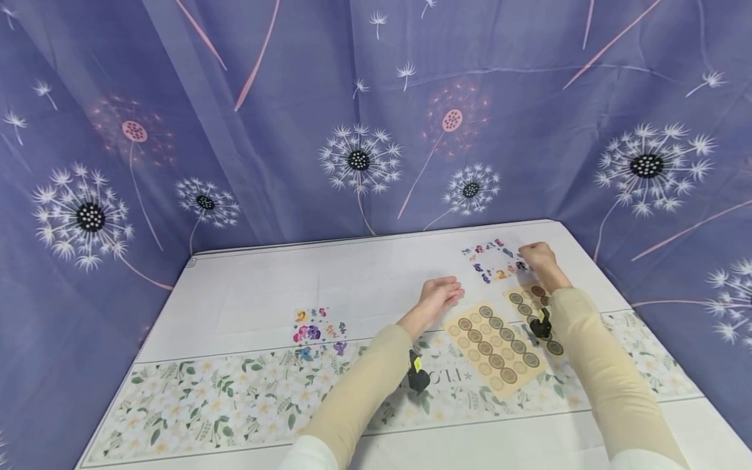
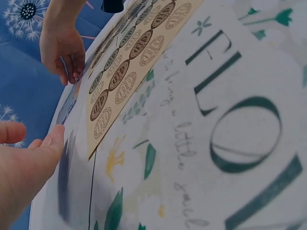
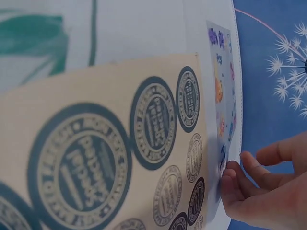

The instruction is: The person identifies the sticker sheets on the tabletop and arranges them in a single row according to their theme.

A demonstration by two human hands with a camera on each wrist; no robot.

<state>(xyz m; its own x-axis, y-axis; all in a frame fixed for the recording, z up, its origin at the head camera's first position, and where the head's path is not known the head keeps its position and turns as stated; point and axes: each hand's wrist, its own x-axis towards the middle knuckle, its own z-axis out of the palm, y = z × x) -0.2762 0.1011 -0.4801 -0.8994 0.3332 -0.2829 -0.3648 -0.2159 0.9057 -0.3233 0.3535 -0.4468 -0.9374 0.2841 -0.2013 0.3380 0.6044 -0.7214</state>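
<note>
My left hand (image 1: 437, 295) hovers over the white part of the table mat, fingers extended and nothing in its grasp. Its thumb and fingers (image 2: 53, 143) show at the side of the left wrist view. At the back right, my right hand (image 1: 539, 258) is bent at the right edge of a clear sheet of small colourful stickers (image 1: 477, 267). In the right wrist view, its fingertips (image 3: 229, 189) overlap the near end of that sheet; I cannot tell whether they pinch it. A tan sheet of round labels (image 1: 496, 349) lies between my forearms.
A second tan label sheet (image 1: 519, 301) lies partly under my right forearm. Another colourful sticker sheet (image 1: 320, 331) rests left of my left hand. A floral band (image 1: 229, 398) crosses the white mat (image 1: 258, 281). A blue dandelion curtain (image 1: 282, 183) stands behind and around the table.
</note>
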